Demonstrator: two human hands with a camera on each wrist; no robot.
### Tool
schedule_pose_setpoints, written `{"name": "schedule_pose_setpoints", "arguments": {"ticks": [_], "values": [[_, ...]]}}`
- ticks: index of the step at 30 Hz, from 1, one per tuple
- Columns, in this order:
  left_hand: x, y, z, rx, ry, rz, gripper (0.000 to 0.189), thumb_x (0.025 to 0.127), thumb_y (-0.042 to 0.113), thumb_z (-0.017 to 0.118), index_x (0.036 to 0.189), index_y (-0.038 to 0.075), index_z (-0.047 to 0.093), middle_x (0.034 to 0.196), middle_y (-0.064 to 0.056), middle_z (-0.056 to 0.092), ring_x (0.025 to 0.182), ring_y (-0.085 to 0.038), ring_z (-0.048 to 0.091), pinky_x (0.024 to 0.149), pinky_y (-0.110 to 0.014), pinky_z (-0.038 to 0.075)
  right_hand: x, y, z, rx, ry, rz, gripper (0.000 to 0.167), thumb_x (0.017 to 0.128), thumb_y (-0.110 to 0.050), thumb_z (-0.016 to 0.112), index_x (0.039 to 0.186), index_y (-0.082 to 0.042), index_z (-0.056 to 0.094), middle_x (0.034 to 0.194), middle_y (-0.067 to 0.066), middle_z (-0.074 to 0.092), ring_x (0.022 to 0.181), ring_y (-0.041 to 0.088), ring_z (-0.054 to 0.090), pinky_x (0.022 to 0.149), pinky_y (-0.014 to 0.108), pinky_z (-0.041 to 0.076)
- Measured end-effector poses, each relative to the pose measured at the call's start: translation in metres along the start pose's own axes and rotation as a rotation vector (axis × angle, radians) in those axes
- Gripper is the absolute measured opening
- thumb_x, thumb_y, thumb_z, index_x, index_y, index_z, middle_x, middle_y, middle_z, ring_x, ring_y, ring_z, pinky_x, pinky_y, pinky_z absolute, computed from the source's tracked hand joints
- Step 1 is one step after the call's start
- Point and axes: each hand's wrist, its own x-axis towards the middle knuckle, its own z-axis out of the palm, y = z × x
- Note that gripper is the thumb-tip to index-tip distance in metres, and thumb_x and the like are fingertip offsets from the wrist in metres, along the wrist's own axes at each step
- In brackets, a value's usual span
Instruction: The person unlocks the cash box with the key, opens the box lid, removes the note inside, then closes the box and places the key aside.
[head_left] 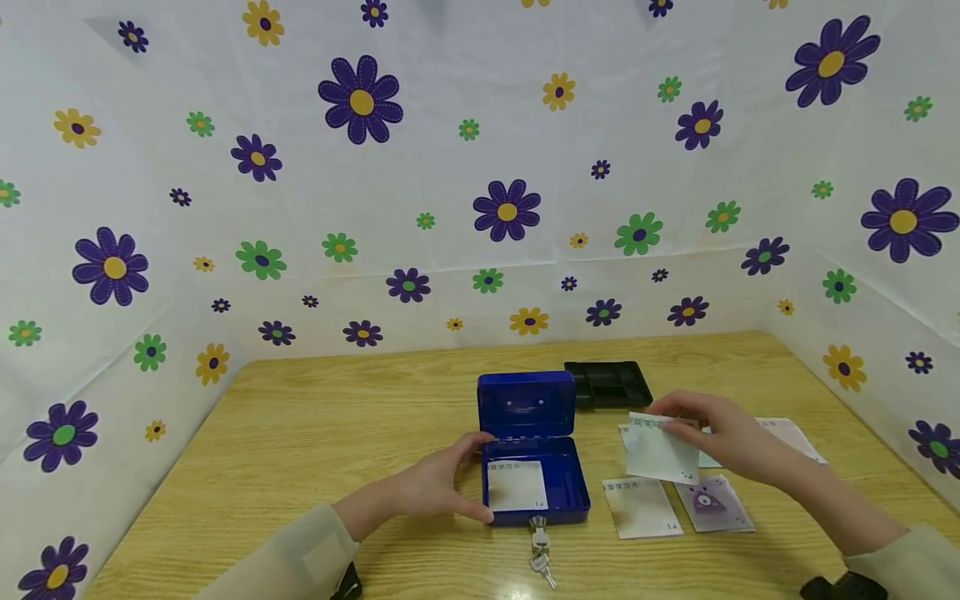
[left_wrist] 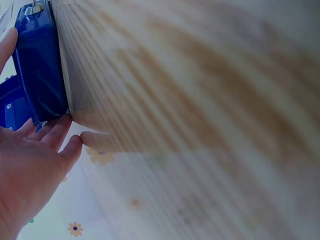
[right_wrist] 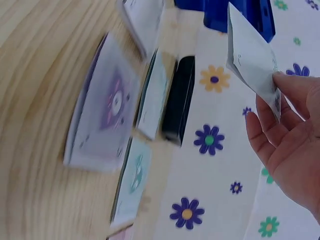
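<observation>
A blue metal cash box (head_left: 564, 479) stands with its lid (head_left: 525, 404) raised. Inside its left part lies a pale card stack (head_left: 517, 487). My left hand (head_left: 435, 483) holds the box by its left side, thumb at the front corner and fingers at the rear one. To the right of the box, my right hand (head_left: 720, 433) pinches a small stack of pale cards (head_left: 663, 454) by its edge, raised above the table. In the right wrist view the held cards (right_wrist: 255, 55) show several layers.
Below the right hand lie a pale stack (head_left: 643, 510), a purple monster card (head_left: 712, 504) and pinkish cards (head_left: 795, 437), with others partly covered. Keys (head_left: 540, 550) hang from the box's lock. A black compartment tray (head_left: 611, 385) lies behind. Flower-printed cloth (head_left: 480, 167) encloses the wooden table (head_left: 360, 417).
</observation>
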Motion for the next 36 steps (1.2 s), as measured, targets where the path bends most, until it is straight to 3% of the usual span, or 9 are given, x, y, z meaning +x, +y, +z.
{"name": "schedule_pose_setpoints", "arguments": {"ticks": [12,17,26,36], "values": [[-0.001,0.000,-0.001,0.007,-0.003,0.013,0.092,0.078,0.036,0.083,0.149,0.017,0.028,0.149,-0.005,0.037,0.135,-0.023,0.038,0.112,-0.045,0.027,-0.036,0.039,-0.026,-0.141,0.008,0.063,0.014,0.094,-0.005,0.062,0.107,-0.011,0.067,0.103,0.001,0.065,0.081,0.003,0.053,0.066,0.025,0.049],[-0.001,0.000,-0.001,0.006,-0.002,0.015,0.092,0.078,0.036,0.083,0.148,0.017,0.028,0.149,-0.005,0.037,0.135,-0.024,0.038,0.112,-0.045,0.027,-0.047,0.056,-0.033,-0.164,-0.053,0.099,0.014,0.093,-0.006,0.064,0.106,-0.011,0.067,0.105,0.003,0.065,0.088,0.000,0.054,0.072,0.024,0.050],[-0.001,-0.002,0.000,0.007,-0.005,0.016,0.093,0.078,0.037,0.083,0.149,0.017,0.027,0.150,-0.006,0.036,0.135,-0.024,0.037,0.112,-0.045,0.027,-0.059,0.079,-0.042,-0.137,-0.188,0.147,0.011,0.094,-0.010,0.063,0.105,-0.010,0.066,0.097,-0.003,0.061,0.079,0.003,0.048,0.067,0.022,0.046],[0.000,-0.001,0.000,0.008,-0.002,0.010,0.093,0.078,0.037,0.083,0.149,0.017,0.027,0.150,-0.006,0.037,0.134,-0.025,0.039,0.111,-0.045,0.028,-0.067,0.095,-0.051,-0.194,-0.225,0.170,0.007,0.093,-0.007,0.063,0.100,-0.007,0.066,0.088,-0.007,0.056,0.076,0.001,0.043,0.064,0.022,0.040]]}}
